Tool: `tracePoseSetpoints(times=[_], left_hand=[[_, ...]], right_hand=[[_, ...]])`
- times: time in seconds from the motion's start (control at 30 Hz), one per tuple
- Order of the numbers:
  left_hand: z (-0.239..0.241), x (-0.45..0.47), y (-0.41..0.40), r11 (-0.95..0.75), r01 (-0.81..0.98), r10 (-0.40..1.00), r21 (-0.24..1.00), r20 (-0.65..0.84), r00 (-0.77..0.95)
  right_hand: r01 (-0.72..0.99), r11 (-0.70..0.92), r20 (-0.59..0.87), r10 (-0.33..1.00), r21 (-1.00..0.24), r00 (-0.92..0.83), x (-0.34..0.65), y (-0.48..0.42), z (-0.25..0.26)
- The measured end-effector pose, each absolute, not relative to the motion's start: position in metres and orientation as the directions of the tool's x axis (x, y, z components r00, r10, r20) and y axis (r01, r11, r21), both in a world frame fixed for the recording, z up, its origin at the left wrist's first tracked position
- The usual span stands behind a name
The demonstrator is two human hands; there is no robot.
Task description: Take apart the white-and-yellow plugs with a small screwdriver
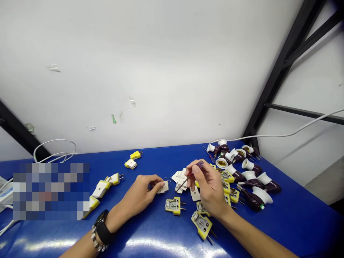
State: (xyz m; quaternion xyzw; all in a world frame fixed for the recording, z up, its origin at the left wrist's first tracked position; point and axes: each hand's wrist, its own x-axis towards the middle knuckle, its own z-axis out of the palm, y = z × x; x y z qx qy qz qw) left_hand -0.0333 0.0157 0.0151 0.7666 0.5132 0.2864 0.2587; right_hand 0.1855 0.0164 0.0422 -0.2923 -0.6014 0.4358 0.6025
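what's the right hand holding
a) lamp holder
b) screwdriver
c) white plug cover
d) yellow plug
b: the right hand pinches a small screwdriver by its dark purple handle, with the shaft angled down and away from the fingers

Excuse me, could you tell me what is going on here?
A person is working with both hands at a blue table. The left hand holds a white plug cover, the right hand a small purple-handled screwdriver. Open yellow plug bases with metal prongs lie nearby, beside a heap of white-and-maroon lamp holders.
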Motion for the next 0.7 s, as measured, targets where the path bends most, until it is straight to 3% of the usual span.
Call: tracePoseSetpoints(times=[0.17, 0.43, 0.6, 0.7], left_hand=[[0.01, -0.037, 0.021, -0.312, 0.688, 0.948, 0.655, 0.165, 0.273], [0.01, -0.028, 0.016, -0.187, 0.371, 0.975, 0.91, 0.125, 0.184], [0.006, -0.018, 0.006, -0.258, 0.292, 0.95, 0.921, 0.187, 0.25], [0.007, -0.019, 0.003, -0.332, 0.32, 0.931, 0.887, 0.254, 0.262]], right_hand=[[-0.12, 0.45, 0.464, 0.873, -0.885, -0.15, 0.188, 0.016, 0.043], [0.336, 0.519, 0.411, 0.844, -0.786, -0.343, 0.189, 0.016, 0.049], [0.497, 0.501, 0.247, 0.836, -0.708, -0.49, 0.184, 0.016, 0.043], [0.508, 0.526, 0.253, 0.822, -0.682, -0.511, 0.186, 0.017, 0.045]])
